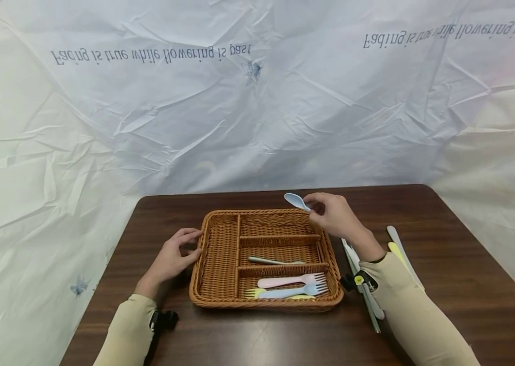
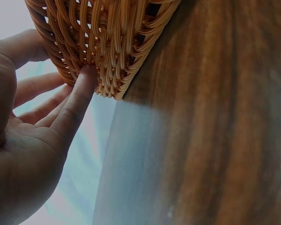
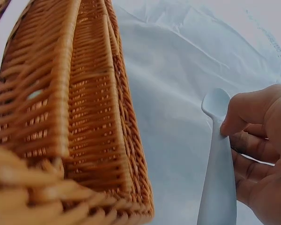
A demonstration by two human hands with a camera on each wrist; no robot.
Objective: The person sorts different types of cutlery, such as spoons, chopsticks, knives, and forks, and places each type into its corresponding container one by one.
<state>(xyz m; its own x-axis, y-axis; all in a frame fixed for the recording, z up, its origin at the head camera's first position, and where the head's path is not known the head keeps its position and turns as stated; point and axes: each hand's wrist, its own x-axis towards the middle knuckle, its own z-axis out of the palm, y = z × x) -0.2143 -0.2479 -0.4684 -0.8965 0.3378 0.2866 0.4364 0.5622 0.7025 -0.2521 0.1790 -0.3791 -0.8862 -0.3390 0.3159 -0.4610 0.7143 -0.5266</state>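
My right hand (image 1: 332,213) pinches a light blue plastic spoon (image 1: 296,201) over the back right corner of the brown wicker basket (image 1: 221,303). In the right wrist view thumb and finger grip the spoon (image 3: 215,173) just below its bowl, with the handle hanging down. Against the basket's left side rests my left hand (image 1: 172,256), fingers fairly straight. The left wrist view has a fingertip of the left hand (image 2: 42,136) touching the woven outer wall (image 2: 107,42). Pink (image 1: 280,281) and blue forks (image 1: 291,291) lie over yellow cutlery in the front right compartment.
A pale green utensil (image 1: 271,261) lies in the middle right compartment; the left compartment is bare. Right of the basket, partly under the right forearm, lie several utensils, including a yellow one (image 1: 395,249) and a whitish one (image 1: 399,241). A white sheet (image 1: 257,127) hangs behind the dark wooden table (image 1: 248,340).
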